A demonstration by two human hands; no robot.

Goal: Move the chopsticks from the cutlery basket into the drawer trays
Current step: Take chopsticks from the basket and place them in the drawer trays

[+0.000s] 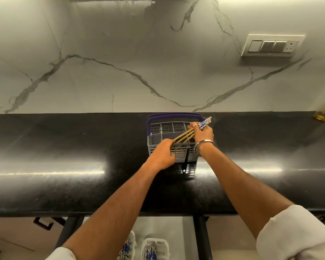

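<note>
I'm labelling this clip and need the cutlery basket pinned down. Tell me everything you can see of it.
The cutlery basket is a grey plastic grid box with a dark blue handle arched over its far side and inner dividers forming compartments. It stands upright on the black counter near the wall. The left hand rests on its near wall; the right hand holds a bundle of chopsticks slanting over its top.

Veined marble wall (120,53) — switch panel (272,45) — above glossy black counter (64,147).

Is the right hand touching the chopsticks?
Touching. The head view shows the right hand with its fingers curled round the chopsticks above the basket.
</note>
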